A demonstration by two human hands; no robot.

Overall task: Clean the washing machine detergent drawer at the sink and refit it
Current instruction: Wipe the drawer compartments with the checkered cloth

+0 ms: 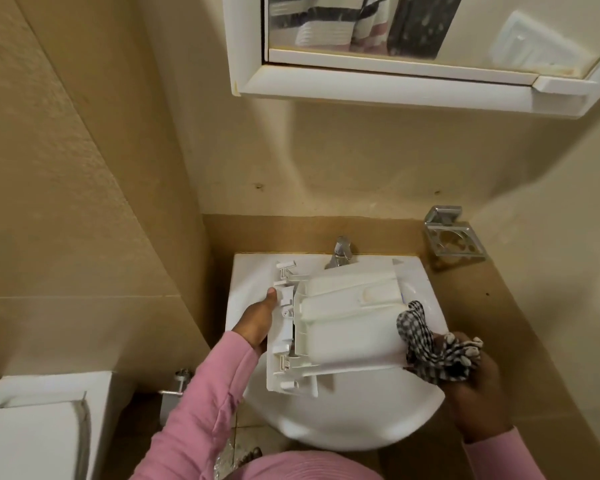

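The white plastic detergent drawer is held over the white sink, turned with its underside up. My left hand grips its front panel at the left end, thumb on top. My right hand holds a bunched black-and-white checked cloth against the drawer's right edge. The chrome tap stands just behind the drawer; I see no water running.
A white mirror cabinet hangs above the sink. A chrome toothbrush holder is fixed to the wall at the right. A white toilet cistern sits at the lower left, with a chrome valve near it.
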